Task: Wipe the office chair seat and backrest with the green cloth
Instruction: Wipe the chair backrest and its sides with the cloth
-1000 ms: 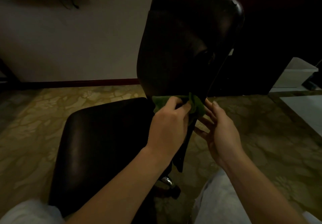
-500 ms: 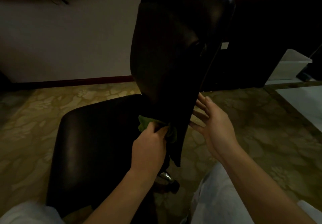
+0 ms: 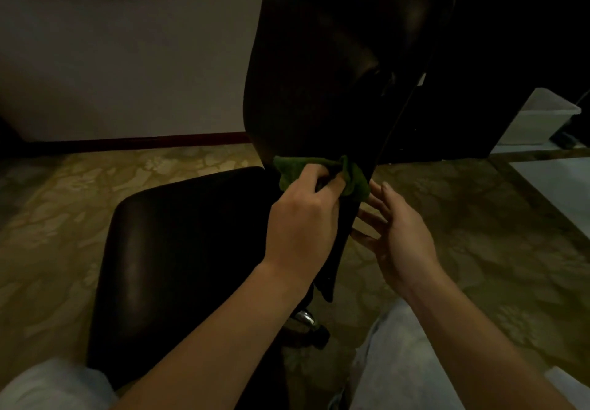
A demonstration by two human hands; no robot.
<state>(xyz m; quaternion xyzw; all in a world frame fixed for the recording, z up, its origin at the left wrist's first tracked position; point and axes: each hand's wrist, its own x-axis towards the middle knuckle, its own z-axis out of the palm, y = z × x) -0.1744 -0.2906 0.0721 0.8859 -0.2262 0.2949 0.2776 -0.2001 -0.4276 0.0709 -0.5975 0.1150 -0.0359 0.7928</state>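
Holding the green cloth [image 3: 355, 180] in a bunch, the left hand [image 3: 303, 227] curls its fingers round it and presses it on the low part of the backrest [image 3: 319, 74]. The cloth sits near the bottom of the backrest, just above the back edge of the seat [image 3: 178, 250]. Bits of it stick out on both sides of the fingers.

The right hand [image 3: 402, 237] holds nothing. Its fingers are straight and a little apart, and they reach to the right edge of the backrest, just under the cloth. I cannot tell if the fingertips touch the chair.

The backrest is dark and shiny and stands tall, turned so we see its side edge. The seat is dark too and lies to the left, under the left arm. A small shiny metal part [image 3: 305, 316] shows below the backrest.

The chair stands on a floor [image 3: 64, 202] with a yellow-brown pattern. Behind it is a pale wall [image 3: 127, 58] with a dark red strip along the bottom. A white box [image 3: 539, 119] sits far off on the right. A pale trouser leg [image 3: 399, 361] shows at the bottom.
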